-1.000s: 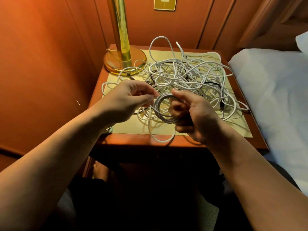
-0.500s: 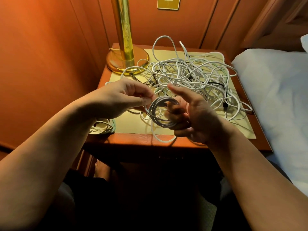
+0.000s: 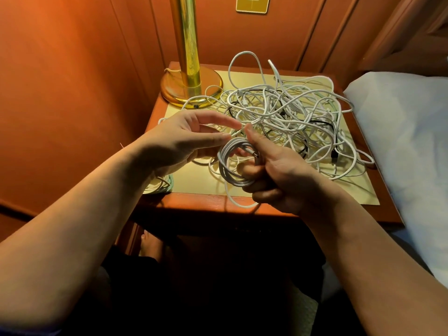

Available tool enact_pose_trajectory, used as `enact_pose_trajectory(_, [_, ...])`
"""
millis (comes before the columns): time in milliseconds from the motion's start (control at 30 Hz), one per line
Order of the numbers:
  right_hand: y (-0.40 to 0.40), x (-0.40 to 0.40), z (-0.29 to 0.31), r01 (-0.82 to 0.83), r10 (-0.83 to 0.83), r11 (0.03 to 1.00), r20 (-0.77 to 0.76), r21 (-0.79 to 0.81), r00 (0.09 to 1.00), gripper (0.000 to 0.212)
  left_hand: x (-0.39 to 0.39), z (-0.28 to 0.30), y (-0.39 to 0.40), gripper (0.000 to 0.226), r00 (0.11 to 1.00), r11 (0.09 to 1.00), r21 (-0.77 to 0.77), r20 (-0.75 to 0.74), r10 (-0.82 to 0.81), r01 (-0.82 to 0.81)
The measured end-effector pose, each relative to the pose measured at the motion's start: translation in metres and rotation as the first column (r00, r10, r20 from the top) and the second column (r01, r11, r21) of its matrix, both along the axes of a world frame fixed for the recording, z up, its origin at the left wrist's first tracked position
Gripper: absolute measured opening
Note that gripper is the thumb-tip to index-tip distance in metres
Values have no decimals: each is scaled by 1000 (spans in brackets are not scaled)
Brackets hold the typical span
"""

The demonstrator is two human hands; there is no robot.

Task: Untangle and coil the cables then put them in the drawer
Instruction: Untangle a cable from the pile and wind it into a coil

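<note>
A big tangle of white cables [image 3: 288, 115], with a black cable among them, covers the nightstand top [image 3: 194, 183]. My right hand [image 3: 274, 173] grips a small coil of white cable [image 3: 230, 170] above the front of the nightstand, thumb pointing up. A loose end of that cable hangs in a loop over the front edge. My left hand [image 3: 186, 139] hovers just left of the coil with its fingers stretched out and holds nothing. A coiled cable [image 3: 160, 186] lies at the front left corner, partly hidden under my left wrist. No drawer is visible.
A brass lamp [image 3: 189, 76] stands at the back left corner of the nightstand. Wood-panelled walls close in the left and back. A bed with white sheets [image 3: 407, 141] lies along the right side. My knees are below the nightstand's front edge.
My left hand let go of the cable it was pinching at the coil, and its fingers spread out. The right hand still holds the coil, its thumb now raised.
</note>
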State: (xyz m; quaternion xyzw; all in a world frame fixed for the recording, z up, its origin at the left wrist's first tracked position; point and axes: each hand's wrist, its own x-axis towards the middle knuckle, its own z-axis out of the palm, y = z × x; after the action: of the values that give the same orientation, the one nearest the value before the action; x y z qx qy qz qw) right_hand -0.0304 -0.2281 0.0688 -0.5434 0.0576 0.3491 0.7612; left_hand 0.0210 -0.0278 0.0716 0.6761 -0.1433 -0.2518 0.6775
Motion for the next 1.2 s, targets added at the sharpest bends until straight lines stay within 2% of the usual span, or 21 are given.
enact_pose_trajectory(100, [1, -1, -1, 63, -63, 996, 11, -69, 998, 43, -2, 0, -3, 28, 999, 998, 50, 13, 34, -35])
enact_pose_trajectory(167, [1, 0, -3, 83, -84, 993, -7, -79, 996, 44, -7, 4, -5, 30, 999, 996, 87, 51, 1, -6])
enact_pose_trajectory(233, [2, 0, -5, 74, -77, 994, -34, -78, 996, 47, -14, 5, -6, 43, 983, 981, 192, 177, -39, 5])
enact_pose_trajectory(300, [4, 0, -7, 56, -62, 995, -58, -87, 996, 50, -18, 1, -7, 51, 918, 952, 302, 389, -73, -52])
enact_pose_trajectory(333, [5, -1, -8, 47, -54, 995, -72, -90, 996, 51, -20, -2, -7, 49, 852, 933, 348, 513, -104, -96])
enact_pose_trajectory(400, [6, 0, -8, 40, -48, 997, -108, -67, 993, 50, -20, -8, -6, 41, 632, 878, 425, 748, -204, -219])
enact_pose_trajectory(500, [4, 3, -8, 53, -48, 998, -128, 31, 991, 40, -17, -10, -5, 28, 299, 861, 386, 909, -292, -332])
enact_pose_trajectory(567, [3, 4, -5, 55, -46, 996, -114, 70, 992, 29, -18, -11, -6, 21, 152, 873, 317, 948, -280, -371])
enact_pose_trajectory(633, [1, 2, -4, 37, -27, 995, -117, 90, 993, 24, -20, -12, -8, 17, 94, 870, 304, 952, -291, -388])
enact_pose_trajectory(700, [-2, 1, -3, 35, -22, 995, -135, 95, 991, 33, -21, -12, -12, 13, 176, 886, 296, 953, -247, -356])
enact_pose_trajectory(767, [-3, 0, -2, 37, -24, 995, -137, 96, 990, 33, -25, -12, -16, 11, 371, 930, 195, 926, -70, -311])
enact_pose_trajectory(800, [-1, -1, -1, 40, -31, 996, -122, 78, 992, 30, -28, -13, -18, 12, 490, 946, 126, 871, 39, -298])
enact_pose_trajectory(867, [5, -4, -2, 54, -54, 999, -72, 0, 996, 30, -35, -15, -22, 14, 707, 956, -29, 666, 236, -292])
enact_pose_trajectory(900, [8, -6, -3, 69, -71, 997, -52, -36, 996, 33, -37, -17, -24, 15, 757, 951, -66, 589, 282, -303])
enact_pose_trajectory(933, [10, -7, -4, 81, -83, 995, -39, -63, 996, 34, -37, -16, -24, 15, 760, 948, -55, 584, 285, -314])
enact_pose_trajectory(967, [12, -8, -6, 85, -88, 993, -30, -80, 996, 34, -35, -13, -21, 17, 726, 950, 13, 648, 230, -313])
enact_pose_trajectory(1033, [12, -6, -10, 89, -91, 992, -26, -87, 995, 31, -29, -1, -12, 22, 686, 937, 213, 727, 37, -276])
enact_pose_trajectory(1133, [11, -1, -14, 42, -42, 999, -61, -3, 997, 29, -20, 14, 4, 35, 795, 867, 447, 597, -106, -220])
enact_pose_trajectory(1200, [12, 3, -14, 2, 0, 999, -53, 45, 999, 30, -23, 18, 9, 28, 805, 836, 515, 569, -166, -191])
